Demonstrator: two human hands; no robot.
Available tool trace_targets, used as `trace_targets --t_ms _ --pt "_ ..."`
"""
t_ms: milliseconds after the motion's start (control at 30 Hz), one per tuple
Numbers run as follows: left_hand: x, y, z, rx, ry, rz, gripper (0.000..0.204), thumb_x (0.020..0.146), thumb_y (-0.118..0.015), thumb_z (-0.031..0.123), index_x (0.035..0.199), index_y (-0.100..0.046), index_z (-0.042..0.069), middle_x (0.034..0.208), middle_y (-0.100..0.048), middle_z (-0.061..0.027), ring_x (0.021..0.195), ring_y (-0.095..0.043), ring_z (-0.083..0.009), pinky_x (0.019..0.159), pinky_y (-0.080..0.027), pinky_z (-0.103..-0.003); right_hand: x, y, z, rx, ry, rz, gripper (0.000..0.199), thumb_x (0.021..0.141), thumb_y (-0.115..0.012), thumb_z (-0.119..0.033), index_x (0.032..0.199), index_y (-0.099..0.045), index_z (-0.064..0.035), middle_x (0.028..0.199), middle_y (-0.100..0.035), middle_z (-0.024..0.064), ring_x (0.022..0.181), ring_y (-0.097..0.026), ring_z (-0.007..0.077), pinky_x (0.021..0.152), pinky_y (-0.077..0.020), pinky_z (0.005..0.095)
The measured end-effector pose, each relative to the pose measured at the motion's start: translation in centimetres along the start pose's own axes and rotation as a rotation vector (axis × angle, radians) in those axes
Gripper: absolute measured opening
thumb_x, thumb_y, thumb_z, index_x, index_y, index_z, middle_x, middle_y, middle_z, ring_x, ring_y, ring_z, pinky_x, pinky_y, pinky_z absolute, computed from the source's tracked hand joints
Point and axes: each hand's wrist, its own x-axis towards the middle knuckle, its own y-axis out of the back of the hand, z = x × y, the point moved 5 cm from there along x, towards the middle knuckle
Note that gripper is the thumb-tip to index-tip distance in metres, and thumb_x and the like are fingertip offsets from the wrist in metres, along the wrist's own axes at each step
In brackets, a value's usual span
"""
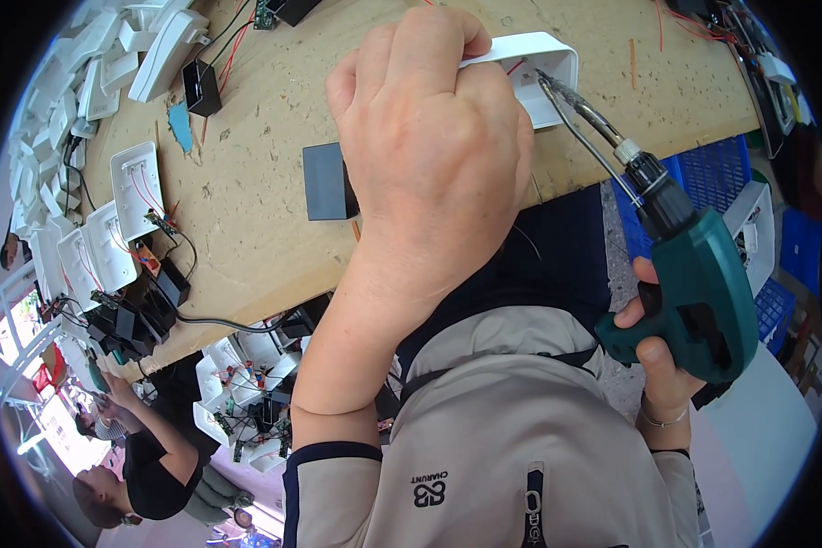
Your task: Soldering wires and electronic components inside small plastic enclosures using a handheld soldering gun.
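Observation:
My left hand (434, 151) is closed at the far middle of the table, its back toward me and its fingertips hidden. It grips the near side of a white plastic casing (543, 50), which is hollow and partly covered by the hand. A short red wire shows inside the casing. My right hand (653, 338) wraps round the handle of a dark green soldering gun (703, 283), a finger at its trigger. The gun's metal tip and thin side tube reach into the casing's opening. Beside my left wrist lies a dark grey box (327, 183).
White casings (137, 192) with wires and small circuit boards line the table's left side, near a heap of white parts (91, 64). A black box with wires (201, 89) lies farther back. Blue crates (717, 173) stand off the right edge. Another person (146, 457) works at lower left.

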Motion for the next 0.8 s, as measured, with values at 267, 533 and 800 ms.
trace_targets --t_ms 267,533,800 --pt "-0.01 0.12 -0.05 0.007 0.0 0.008 0.005 0.062 -0.058 0.002 0.066 -0.059 -0.001 0.079 -0.054 -0.0085 0.07 -0.052 -0.0223 0.061 -0.04 -0.031 -0.43 0.58 -0.11 0.03 0.017 0.004 0.065 0.072 -0.066 -0.033 0.116 -0.039 0.0065 0.106 -0.053 0.0198 0.07 -0.057 0.0146 0.058 -0.0471 0.0239" --pt "-0.09 0.06 0.09 0.01 -0.004 0.01 0.004 0.063 -0.058 0.002 0.066 -0.059 -0.001 0.079 -0.054 -0.0086 0.07 -0.052 -0.0223 0.061 -0.04 -0.031 -0.51 0.85 -0.28 0.007 0.033 0.025 0.064 0.072 -0.066 -0.034 0.115 -0.04 0.0066 0.104 -0.054 0.0187 0.069 -0.056 0.0145 0.057 -0.0466 0.0238" --pt "-0.06 -0.08 0.25 0.013 -0.012 0.013 0.004 0.064 -0.058 0.002 0.067 -0.059 -0.001 0.079 -0.054 -0.0087 0.069 -0.052 -0.0222 0.061 -0.04 -0.031 -0.53 0.78 0.01 0.0 0.01 0.027 0.063 0.073 -0.065 -0.034 0.114 -0.04 0.0077 0.102 -0.054 0.0188 0.068 -0.057 0.0144 0.058 -0.0468 0.024"
